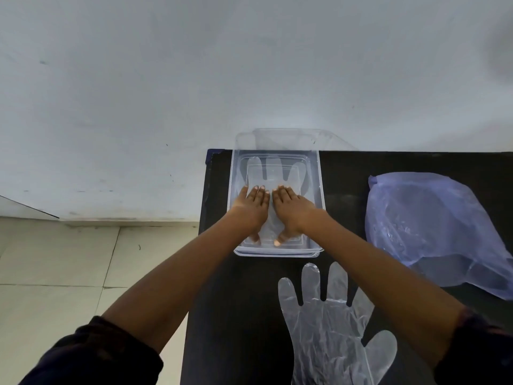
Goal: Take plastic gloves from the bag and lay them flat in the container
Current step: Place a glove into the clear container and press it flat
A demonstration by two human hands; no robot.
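Observation:
A clear plastic container [319, 190] stands at the far left of the black table. Inside it a thin transparent glove [273, 169] lies flat, fingers pointing away from me. My left hand [251, 211] and my right hand [291, 211] lie side by side on that glove, fingers straight, pressing it down on the container's floor. A second transparent glove [327, 326] lies spread on the table near me, partly under my right forearm. The bluish plastic bag [433, 226] sits crumpled at the right.
A clear lid [291, 138] leans against the wall behind the container. The black table [244, 301] ends just left of the container, with tiled floor [55, 273] below. A pale wall rises behind the table.

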